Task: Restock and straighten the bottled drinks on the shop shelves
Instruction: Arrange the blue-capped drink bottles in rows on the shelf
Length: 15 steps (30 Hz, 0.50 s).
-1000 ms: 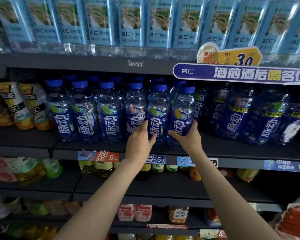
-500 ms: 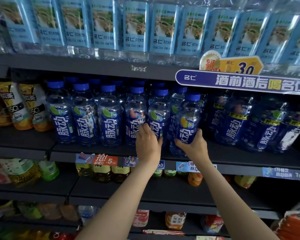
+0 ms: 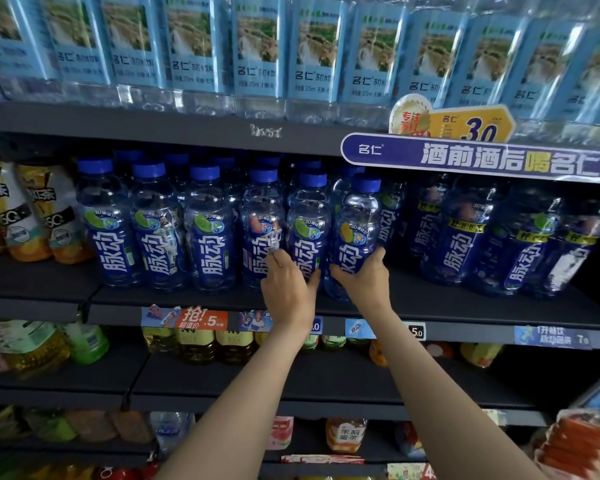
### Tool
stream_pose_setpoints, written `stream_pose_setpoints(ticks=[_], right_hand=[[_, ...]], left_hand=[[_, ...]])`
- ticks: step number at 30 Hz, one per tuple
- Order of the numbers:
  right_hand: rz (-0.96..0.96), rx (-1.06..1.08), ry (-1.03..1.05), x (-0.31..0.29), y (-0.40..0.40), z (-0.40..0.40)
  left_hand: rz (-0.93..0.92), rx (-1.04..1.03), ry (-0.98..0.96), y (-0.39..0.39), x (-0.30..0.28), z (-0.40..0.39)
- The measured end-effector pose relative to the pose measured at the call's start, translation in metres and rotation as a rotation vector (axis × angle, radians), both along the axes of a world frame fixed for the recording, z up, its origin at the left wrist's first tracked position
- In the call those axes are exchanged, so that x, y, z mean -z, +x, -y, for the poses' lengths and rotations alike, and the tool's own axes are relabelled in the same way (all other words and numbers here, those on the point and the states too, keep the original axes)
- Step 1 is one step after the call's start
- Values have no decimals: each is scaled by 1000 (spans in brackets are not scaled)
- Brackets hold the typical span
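Note:
A row of blue-capped, blue-labelled drink bottles stands on the middle dark shelf (image 3: 430, 306). My right hand (image 3: 364, 278) grips the lower part of the rightmost front bottle of that row (image 3: 355, 230), which leans slightly right. My left hand (image 3: 286, 285) is wrapped around the base of the neighbouring bottle with the green fruit mark (image 3: 307, 230), its fingers also touching the bottle with the pink mark (image 3: 262, 230). More blue bottles stand behind them in the shade.
Larger dark-blue bottles (image 3: 465, 237) fill the shelf to the right, leaving a gap beside my right hand. Yellow tea bottles (image 3: 32, 216) stand at left. Pale-blue water bottles (image 3: 257, 53) line the shelf above, behind a banner (image 3: 482, 157). Price tags (image 3: 201, 320) run along the edge.
Both hands have stayed on the same two bottles. The right-hand bottle has shifted a little right and forward and tilts more. My view has moved slightly closer.

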State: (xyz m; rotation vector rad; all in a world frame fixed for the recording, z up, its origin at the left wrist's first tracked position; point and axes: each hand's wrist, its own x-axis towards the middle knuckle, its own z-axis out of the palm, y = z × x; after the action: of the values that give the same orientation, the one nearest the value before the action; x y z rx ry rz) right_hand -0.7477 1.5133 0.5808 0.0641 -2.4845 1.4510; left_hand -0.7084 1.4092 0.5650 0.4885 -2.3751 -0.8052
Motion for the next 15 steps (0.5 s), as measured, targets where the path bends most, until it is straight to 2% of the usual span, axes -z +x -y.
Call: stream_pose_setpoints(ticks=[4, 7, 10, 15], right_hand=[[98, -163, -31, -2, -4, -17], [136, -231, -91, 2, -6, -24], [89, -142, -68, 5, -5, -13], [18, -21, -40, 5, 2, 3]], left_hand=[[-56, 47, 67, 3, 7, 1], [-70, 37, 3, 7, 13, 4], [-1, 2, -30, 6, 10, 3], [51, -76, 42, 1, 1, -4]])
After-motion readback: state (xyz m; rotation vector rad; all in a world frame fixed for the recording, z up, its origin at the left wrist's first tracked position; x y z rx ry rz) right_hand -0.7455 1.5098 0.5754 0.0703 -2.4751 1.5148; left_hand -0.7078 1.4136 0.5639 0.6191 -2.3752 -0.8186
